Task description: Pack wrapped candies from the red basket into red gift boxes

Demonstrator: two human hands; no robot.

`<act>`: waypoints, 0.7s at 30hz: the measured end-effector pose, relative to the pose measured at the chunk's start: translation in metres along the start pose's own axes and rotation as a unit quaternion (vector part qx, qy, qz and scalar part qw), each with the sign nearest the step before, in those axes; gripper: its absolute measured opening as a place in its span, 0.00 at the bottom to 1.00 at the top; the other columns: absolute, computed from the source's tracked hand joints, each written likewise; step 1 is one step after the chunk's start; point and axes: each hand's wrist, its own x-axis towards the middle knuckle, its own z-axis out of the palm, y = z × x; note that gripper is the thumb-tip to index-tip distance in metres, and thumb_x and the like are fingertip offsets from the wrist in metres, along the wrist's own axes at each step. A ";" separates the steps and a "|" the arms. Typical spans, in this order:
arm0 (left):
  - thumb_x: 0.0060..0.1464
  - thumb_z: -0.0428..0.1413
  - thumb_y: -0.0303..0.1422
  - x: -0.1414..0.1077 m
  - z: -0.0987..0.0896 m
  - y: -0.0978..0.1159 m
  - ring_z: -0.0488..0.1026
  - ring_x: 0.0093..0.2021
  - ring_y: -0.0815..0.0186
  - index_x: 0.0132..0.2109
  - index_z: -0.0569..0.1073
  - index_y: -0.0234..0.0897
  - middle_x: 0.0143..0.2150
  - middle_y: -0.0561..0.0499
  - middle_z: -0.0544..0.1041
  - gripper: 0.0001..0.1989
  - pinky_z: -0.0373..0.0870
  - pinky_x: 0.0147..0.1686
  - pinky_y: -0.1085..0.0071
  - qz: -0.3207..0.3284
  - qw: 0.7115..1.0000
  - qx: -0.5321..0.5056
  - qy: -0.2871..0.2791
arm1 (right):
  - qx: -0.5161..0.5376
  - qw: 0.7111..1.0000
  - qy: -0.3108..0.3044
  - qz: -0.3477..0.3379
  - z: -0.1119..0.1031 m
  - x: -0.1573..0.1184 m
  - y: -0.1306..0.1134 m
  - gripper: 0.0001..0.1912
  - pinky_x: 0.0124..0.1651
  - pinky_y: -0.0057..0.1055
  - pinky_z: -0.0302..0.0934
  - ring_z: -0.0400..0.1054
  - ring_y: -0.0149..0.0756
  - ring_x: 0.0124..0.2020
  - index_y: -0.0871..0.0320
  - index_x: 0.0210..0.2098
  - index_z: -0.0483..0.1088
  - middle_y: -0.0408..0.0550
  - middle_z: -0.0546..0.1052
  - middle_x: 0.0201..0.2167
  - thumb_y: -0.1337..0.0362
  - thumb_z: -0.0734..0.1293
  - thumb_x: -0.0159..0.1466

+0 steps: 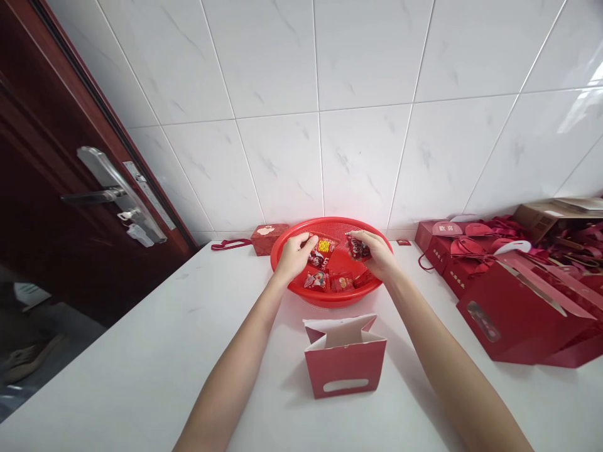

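Note:
Both hands are over a red plastic basket with several red candy packets in it. My left hand is closed on the edge of a red candy packet with yellow lettering, at the basket's left side. On the right side, my right hand pinches a dark red candy packet. Between my forearms a red paper gift box stands upright with its top open and an oval window in front.
Red gift boxes and ribbons crowd the table's right side. Behind the basket's left rim sits a small red box, beside a red ribbon loop. A tiled wall borders the white table; a dark door stands left.

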 end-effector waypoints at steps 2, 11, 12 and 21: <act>0.58 0.52 0.47 -0.001 0.002 0.005 0.60 0.27 0.67 0.25 0.58 0.40 0.24 0.56 0.60 0.20 0.57 0.29 0.71 0.002 0.999 -0.025 0.043 | -0.010 1.000 -0.017 0.006 0.002 -0.003 -0.003 0.19 0.24 0.28 0.55 0.64 0.30 0.23 0.56 0.23 0.71 0.44 0.76 0.23 0.51 0.79 0.46; 0.59 0.55 0.48 -0.010 0.013 0.021 0.57 0.25 0.68 0.25 0.55 0.41 0.23 0.56 0.57 0.24 0.55 0.26 0.71 -0.008 0.979 -0.116 0.168 | -0.108 0.986 -0.130 0.012 0.018 -0.021 -0.012 0.24 0.23 0.26 0.51 0.59 0.25 0.18 0.56 0.31 0.72 0.35 0.71 0.18 0.56 0.83 0.40; 0.59 0.55 0.48 -0.011 0.013 0.022 0.58 0.26 0.67 0.25 0.56 0.41 0.23 0.56 0.58 0.23 0.56 0.26 0.71 -0.007 0.978 -0.120 0.169 | -0.116 0.984 -0.137 0.003 0.020 -0.023 -0.012 0.24 0.23 0.25 0.51 0.60 0.25 0.19 0.56 0.32 0.72 0.35 0.72 0.19 0.57 0.83 0.41; 0.52 0.59 0.44 -0.012 0.012 0.042 0.76 0.42 0.60 0.33 0.72 0.41 0.36 0.52 0.78 0.12 0.72 0.41 0.68 -0.035 0.953 -0.283 0.107 | -0.084 0.984 -0.155 -0.028 0.012 -0.031 -0.034 0.16 0.26 0.27 0.59 0.67 0.29 0.23 0.55 0.30 0.77 0.39 0.76 0.23 0.58 0.81 0.45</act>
